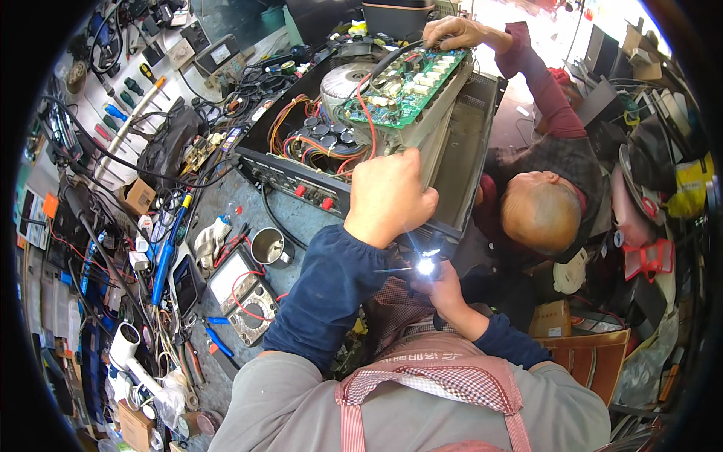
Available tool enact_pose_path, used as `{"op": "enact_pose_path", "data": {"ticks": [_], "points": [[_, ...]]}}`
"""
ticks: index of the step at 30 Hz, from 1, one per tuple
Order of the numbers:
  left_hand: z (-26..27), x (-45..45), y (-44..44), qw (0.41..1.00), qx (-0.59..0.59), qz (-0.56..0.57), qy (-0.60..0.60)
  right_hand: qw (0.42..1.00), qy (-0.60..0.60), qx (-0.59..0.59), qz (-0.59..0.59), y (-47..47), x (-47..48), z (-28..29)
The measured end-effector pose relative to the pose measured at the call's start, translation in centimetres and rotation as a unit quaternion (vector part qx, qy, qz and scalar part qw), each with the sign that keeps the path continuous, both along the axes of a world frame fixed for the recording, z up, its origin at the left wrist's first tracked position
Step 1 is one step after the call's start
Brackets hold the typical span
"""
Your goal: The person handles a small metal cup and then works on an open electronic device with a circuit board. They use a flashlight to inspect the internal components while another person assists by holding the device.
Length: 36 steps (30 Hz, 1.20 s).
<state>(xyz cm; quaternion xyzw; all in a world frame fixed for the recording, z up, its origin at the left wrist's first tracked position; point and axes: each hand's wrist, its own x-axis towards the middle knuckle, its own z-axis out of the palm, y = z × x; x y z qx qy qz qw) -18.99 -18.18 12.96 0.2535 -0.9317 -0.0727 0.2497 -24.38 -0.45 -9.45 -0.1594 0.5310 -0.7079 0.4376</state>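
Observation:
My left hand (pixel 390 195) is curled over the front edge of an open black amplifier chassis (pixel 322 195), just below the raised green circuit board (pixel 418 85); its fingertips are hidden. Lower right, my right hand (pixel 446 288) is closed around a small dark lamp (pixel 425 265), which shines brightly. The board lies tilted on a grey metal heat sink (pixel 432 133). Beside it sit a round toroidal transformer (pixel 347 79), several capacitors (pixel 322 131) and coloured wires (pixel 294 113). Another person's hand (pixel 454 33) rests at the board's upper edge.
On the bench are an analog multimeter (pixel 245 299), a metal mug (pixel 270 247), a white glove (pixel 212 240) and a blue soldering tool (pixel 169 254). Screwdrivers (pixel 114 111) stand in a rack at left. A co-worker's head (pixel 542 212) is close on the right, near piled goods.

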Motion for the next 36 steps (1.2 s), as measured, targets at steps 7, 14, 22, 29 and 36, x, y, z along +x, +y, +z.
{"op": "enact_pose_path", "data": {"ticks": [7,14,22,29,36], "points": [[-0.1,0.1,0.1,1.000,-0.009,-0.003,0.007,0.997,0.061,-0.024,0.035,0.3,-0.6,-2.2],[-0.4,0.0,0.2,0.999,-0.030,-0.004,0.010,1.000,-0.005,-0.028,-0.001,0.6,-0.3,-0.3],[-0.5,0.0,0.1,0.999,-0.050,-0.007,0.015,0.997,0.045,-0.057,0.026,1.3,-1.4,-1.2],[-0.5,0.1,0.4,0.998,-0.056,0.000,0.025,0.992,0.101,-0.018,0.073,1.7,-4.0,3.1],[0.2,-0.1,0.5,0.999,-0.018,0.027,-0.013,0.962,0.235,-0.001,0.142,0.0,-5.7,-2.3]]}}
